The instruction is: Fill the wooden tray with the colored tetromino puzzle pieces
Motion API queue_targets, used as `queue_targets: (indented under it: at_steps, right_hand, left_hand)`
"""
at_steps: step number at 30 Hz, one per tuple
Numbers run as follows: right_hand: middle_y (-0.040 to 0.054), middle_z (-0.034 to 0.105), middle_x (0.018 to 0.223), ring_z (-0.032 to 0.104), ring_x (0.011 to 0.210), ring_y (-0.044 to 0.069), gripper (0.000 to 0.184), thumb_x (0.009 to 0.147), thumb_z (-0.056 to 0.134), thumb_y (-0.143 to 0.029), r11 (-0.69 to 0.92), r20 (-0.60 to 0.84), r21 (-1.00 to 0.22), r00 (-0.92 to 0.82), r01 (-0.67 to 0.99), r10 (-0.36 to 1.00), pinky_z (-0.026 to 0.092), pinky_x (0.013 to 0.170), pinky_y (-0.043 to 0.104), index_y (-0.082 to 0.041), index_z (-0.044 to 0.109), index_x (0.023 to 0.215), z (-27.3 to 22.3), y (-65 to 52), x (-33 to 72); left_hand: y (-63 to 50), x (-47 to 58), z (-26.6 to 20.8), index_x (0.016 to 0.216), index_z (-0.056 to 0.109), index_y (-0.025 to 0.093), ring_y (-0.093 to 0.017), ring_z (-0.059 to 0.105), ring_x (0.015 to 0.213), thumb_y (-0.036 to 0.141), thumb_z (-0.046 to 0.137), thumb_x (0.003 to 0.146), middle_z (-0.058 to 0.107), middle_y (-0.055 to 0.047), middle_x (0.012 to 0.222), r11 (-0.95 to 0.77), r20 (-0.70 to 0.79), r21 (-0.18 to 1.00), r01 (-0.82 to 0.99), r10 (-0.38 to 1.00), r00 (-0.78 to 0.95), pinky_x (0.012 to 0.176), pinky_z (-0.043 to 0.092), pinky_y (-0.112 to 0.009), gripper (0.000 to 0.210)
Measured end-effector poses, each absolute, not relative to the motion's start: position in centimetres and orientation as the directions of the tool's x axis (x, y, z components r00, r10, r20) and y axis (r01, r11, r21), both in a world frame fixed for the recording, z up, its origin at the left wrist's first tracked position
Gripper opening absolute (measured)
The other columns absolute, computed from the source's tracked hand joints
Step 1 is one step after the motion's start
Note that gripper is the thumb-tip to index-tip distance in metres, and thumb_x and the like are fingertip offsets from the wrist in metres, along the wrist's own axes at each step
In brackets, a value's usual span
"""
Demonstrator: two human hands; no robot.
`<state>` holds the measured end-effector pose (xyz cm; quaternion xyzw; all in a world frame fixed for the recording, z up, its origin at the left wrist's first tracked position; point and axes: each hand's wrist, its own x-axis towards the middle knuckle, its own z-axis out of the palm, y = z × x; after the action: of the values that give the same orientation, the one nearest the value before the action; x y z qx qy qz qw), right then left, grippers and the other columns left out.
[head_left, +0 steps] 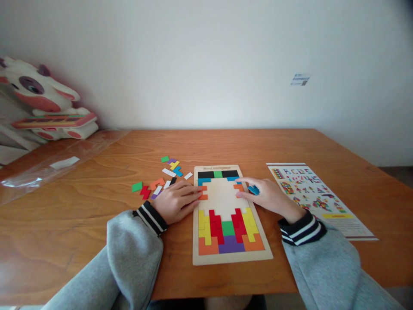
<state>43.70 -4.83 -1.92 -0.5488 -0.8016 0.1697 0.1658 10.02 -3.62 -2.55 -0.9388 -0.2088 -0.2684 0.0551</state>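
Note:
A wooden puzzle board (222,259) lies before me, with black, green, blue, orange, yellow, red and purple block pieces set along its top, sides and bottom. Its middle shows bare wood. My left hand (179,200) lies flat over the board's left edge, fingers stretched out with their tips at an orange piece (203,196). From the right, my right hand (266,193) reaches over the opposite edge, thumb and index fingertip near another orange piece (239,188). A blue puzzle piece (254,190) is held under its curled fingers, partly hidden.
Loose coloured pieces (157,183) lie left of the board, some partly behind my left hand. A printed pattern sheet (342,221) rests on the right. At the far left are a clear plastic bag (93,144) and a cow-shaped toy keyboard (64,122). A wall (206,64) stands behind the table.

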Motion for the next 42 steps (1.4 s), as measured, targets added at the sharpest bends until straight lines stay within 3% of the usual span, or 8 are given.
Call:
queue_targets:
  at_steps: [9, 15, 20, 26, 30, 35, 39, 42]
  right_hand:
    - [0.0039, 0.077, 0.080, 0.072, 0.071, 0.024, 0.054, 0.098, 0.044, -0.060, 0.315, 0.149, -0.380, -0.279, 0.870, 0.949, 0.048, 0.061, 0.032, -0.026, 0.062, 0.135, -2.2, -4.7, 43.7]
    - [0.0081, 0.079, 0.107, 0.076, 0.091, 0.028, 0.046, 0.100, 0.044, -0.052, 0.346, 0.225, -0.359, -0.279, 0.867, 0.934, 0.058, 0.076, 0.037, -0.027, 0.066, 0.132, -3.3, -4.4, 44.1]
    - [0.0090, 0.075, 0.118, 0.074, 0.101, 0.031, 0.047, 0.102, 0.041, -0.049, 0.321, 0.162, -0.300, -0.284, 0.898, 0.945, 0.059, 0.082, 0.041, -0.024, 0.065, 0.134, -3.3, -4.3, 44.1]
    - [0.0087, 0.073, 0.120, 0.073, 0.104, 0.032, 0.046, 0.103, 0.039, -0.044, 0.296, 0.085, -0.291, -0.283, 0.910, 0.955, 0.059, 0.083, 0.042, -0.024, 0.062, 0.137, -2.8, -4.5, 43.9]
    - [0.0086, 0.070, 0.126, 0.070, 0.112, 0.031, 0.046, 0.101, 0.043, -0.046, 0.338, 0.120, -0.342, -0.316, 0.876, 0.941, 0.058, 0.093, 0.043, -0.022, 0.066, 0.133, -2.5, -4.7, 43.6]
    - [0.0106, 0.071, 0.124, 0.071, 0.111, 0.033, 0.048, 0.100, 0.044, -0.051, 0.334, 0.127, -0.368, -0.309, 0.868, 0.943, 0.057, 0.093, 0.046, -0.021, 0.068, 0.129, -2.2, -4.8, 43.3]
    - [0.0101, 0.077, 0.113, 0.074, 0.099, 0.030, 0.045, 0.101, 0.041, -0.052, 0.309, 0.199, -0.403, -0.247, 0.861, 0.948, 0.056, 0.083, 0.041, -0.023, 0.069, 0.120, -2.2, -4.7, 43.4]
    - [0.0066, 0.075, 0.079, 0.070, 0.072, 0.024, 0.046, 0.101, 0.036, -0.056, 0.276, 0.269, -0.419, -0.172, 0.865, 0.948, 0.048, 0.065, 0.033, -0.024, 0.064, 0.086, -2.1, -4.5, 43.5]
  left_hand:
    - [-3.8, 10.0, -2.7, 0.114, 0.073, 0.020, -0.021, 0.069, 0.099, 0.025, 0.055, 0.098, 0.075, -0.008, 0.116, -0.887, 0.516, 0.008, 0.462, 0.400, 0.758, 0.089, 0.060, -0.037, 0.025]
    - [-3.9, 10.1, -2.7, 0.114, 0.073, 0.019, -0.021, 0.069, 0.097, 0.025, 0.054, 0.099, 0.075, -0.009, 0.116, -0.882, 0.521, 0.001, 0.471, 0.402, 0.753, 0.088, 0.060, -0.036, 0.025]
    - [-3.9, 10.1, -2.8, 0.112, 0.073, 0.018, -0.021, 0.069, 0.096, 0.025, 0.055, 0.098, 0.075, -0.008, 0.116, -0.880, 0.522, -0.003, 0.475, 0.404, 0.751, 0.088, 0.060, -0.037, 0.024]
    - [-4.0, 10.0, -2.3, 0.109, 0.074, 0.017, -0.021, 0.069, 0.095, 0.024, 0.056, 0.097, 0.076, -0.008, 0.114, -0.882, 0.515, 0.001, 0.472, 0.405, 0.755, 0.086, 0.060, -0.036, 0.023]
    - [-4.1, 9.8, -2.0, 0.108, 0.074, 0.017, -0.022, 0.069, 0.095, 0.024, 0.057, 0.095, 0.076, -0.008, 0.113, -0.877, 0.510, 0.023, 0.480, 0.423, 0.749, 0.083, 0.061, -0.038, 0.022]
    - [-4.2, 9.6, -2.0, 0.108, 0.074, 0.018, -0.022, 0.070, 0.094, 0.024, 0.058, 0.095, 0.077, -0.008, 0.112, -0.880, 0.505, 0.030, 0.474, 0.423, 0.753, 0.083, 0.061, -0.037, 0.022]
    - [-3.9, 9.1, -1.7, 0.111, 0.073, 0.020, -0.021, 0.070, 0.097, 0.023, 0.058, 0.095, 0.076, -0.008, 0.111, -0.864, 0.520, 0.054, 0.501, 0.452, 0.725, 0.087, 0.060, -0.036, 0.022]
    - [-3.2, 7.9, -1.4, 0.110, 0.073, 0.021, -0.021, 0.070, 0.096, 0.023, 0.058, 0.094, 0.075, -0.007, 0.110, -0.818, 0.558, 0.032, 0.575, 0.492, 0.668, 0.089, 0.059, -0.037, 0.021]
